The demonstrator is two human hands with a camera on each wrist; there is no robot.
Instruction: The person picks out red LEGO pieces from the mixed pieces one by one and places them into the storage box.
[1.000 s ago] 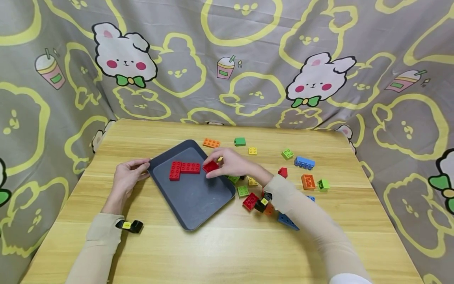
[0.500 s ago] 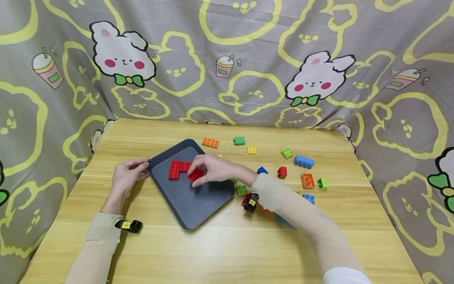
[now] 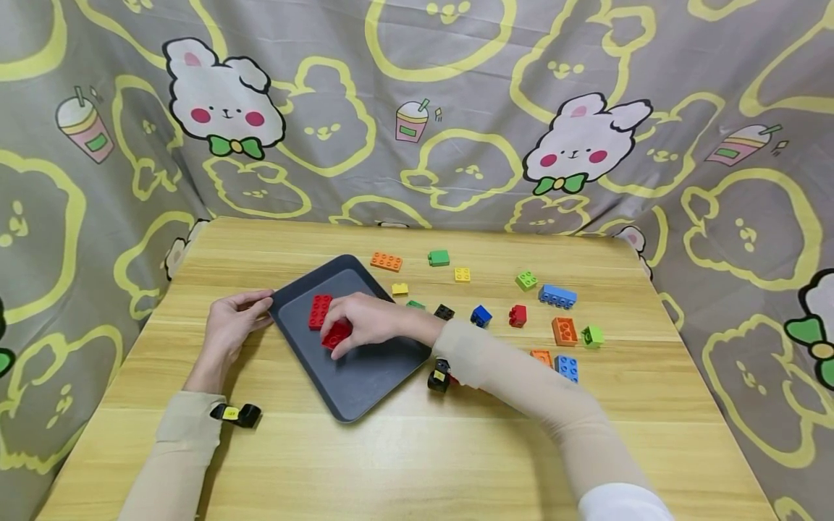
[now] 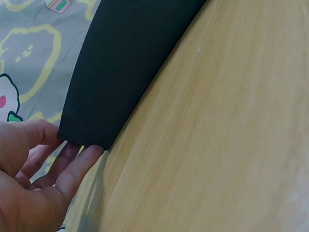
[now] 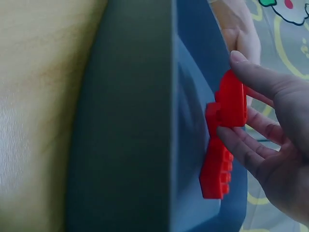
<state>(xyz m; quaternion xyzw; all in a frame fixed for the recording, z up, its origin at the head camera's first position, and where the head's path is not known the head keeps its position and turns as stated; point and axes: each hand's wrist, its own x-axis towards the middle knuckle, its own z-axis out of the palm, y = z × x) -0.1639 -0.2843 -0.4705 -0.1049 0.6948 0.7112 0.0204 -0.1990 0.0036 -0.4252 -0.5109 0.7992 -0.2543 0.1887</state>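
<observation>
A dark grey tray lies turned at an angle on the table. Its left corner is pinched by my left hand, thumb on one side and fingers on the other, as the left wrist view also shows on the tray. Over the tray, my right hand pinches a red brick, seen as a red brick between thumb and fingers in the right wrist view. A red brick with studs up lies in the tray beside it; the other red brick there is mostly hidden by my right hand.
Right of the tray, loose bricks are scattered: a blue brick, an orange brick, a red brick and several others. An orange brick and a green brick lie behind it. A patterned curtain hangs around the table.
My right hand has moved left across the tray with the red brick, from near its right side to beside the bricks lying there. My left hand stays at the corner.
</observation>
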